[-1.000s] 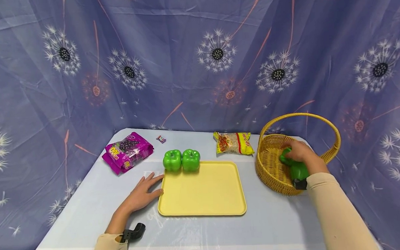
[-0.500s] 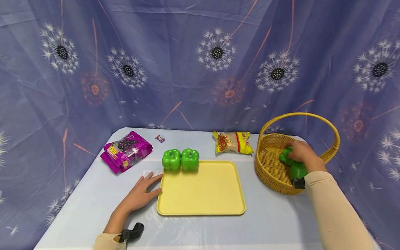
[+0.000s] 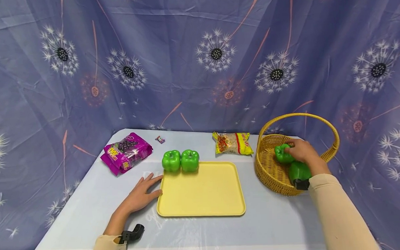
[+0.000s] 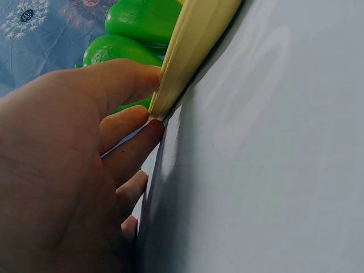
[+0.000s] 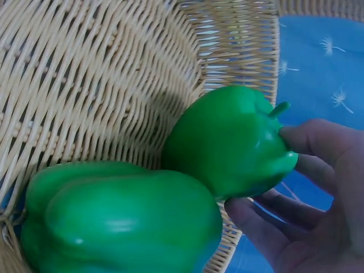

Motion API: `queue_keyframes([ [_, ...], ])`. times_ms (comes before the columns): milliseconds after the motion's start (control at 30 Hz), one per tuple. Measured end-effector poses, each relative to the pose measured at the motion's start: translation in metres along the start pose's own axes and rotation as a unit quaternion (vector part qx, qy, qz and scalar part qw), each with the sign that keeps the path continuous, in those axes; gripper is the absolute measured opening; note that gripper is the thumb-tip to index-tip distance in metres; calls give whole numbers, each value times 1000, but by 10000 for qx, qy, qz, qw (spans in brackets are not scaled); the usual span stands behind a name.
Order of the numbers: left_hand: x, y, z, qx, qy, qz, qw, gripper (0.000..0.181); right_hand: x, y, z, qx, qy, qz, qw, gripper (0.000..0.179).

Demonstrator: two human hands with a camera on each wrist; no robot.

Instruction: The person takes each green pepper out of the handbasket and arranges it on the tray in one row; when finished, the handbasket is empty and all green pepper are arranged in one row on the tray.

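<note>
In the head view, my right hand (image 3: 301, 151) reaches into the wicker basket (image 3: 281, 188) on the right. Its thumb and fingers grip a green bell pepper (image 5: 222, 142) by the stem end, the thumb right beside the stem. Against that pepper lies a second, larger-looking green bell pepper (image 5: 125, 222), partly behind the wrist strap in the head view. My left hand (image 3: 141, 195) rests at the left rim of the yellow tray (image 3: 202, 194), fingers spread and fairly straight, fingertips touching the edge. Two more green bell peppers (image 3: 171, 161) stand side by side at the tray's back left corner.
A purple grape-printed package (image 3: 128, 153) lies at the back left, near a tiny wrapped packet (image 3: 160, 139). Behind the tray is a yellow food bag (image 3: 233, 143). The basket's tall handle (image 3: 299, 114) arches over the right hand. A patterned curtain (image 3: 171, 67) hangs behind the table.
The bell pepper at my right hand has shifted left inside the basket and shows more fully, having been mostly covered by the hand. My left hand stays at the tray.
</note>
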State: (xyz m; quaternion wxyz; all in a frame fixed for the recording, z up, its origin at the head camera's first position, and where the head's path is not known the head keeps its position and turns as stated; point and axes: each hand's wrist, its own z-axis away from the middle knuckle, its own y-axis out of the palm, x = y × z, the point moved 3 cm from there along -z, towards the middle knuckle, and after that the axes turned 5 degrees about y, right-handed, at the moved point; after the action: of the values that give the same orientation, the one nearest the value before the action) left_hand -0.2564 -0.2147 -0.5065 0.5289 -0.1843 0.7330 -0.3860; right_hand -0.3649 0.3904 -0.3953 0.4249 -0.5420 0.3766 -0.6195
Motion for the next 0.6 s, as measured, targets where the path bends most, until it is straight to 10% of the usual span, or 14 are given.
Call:
queue_keyframes([
  [600, 1, 1, 0, -99, 158, -68, 9998, 57, 23, -6, 20, -81, -566, -1287, 9900, 57],
])
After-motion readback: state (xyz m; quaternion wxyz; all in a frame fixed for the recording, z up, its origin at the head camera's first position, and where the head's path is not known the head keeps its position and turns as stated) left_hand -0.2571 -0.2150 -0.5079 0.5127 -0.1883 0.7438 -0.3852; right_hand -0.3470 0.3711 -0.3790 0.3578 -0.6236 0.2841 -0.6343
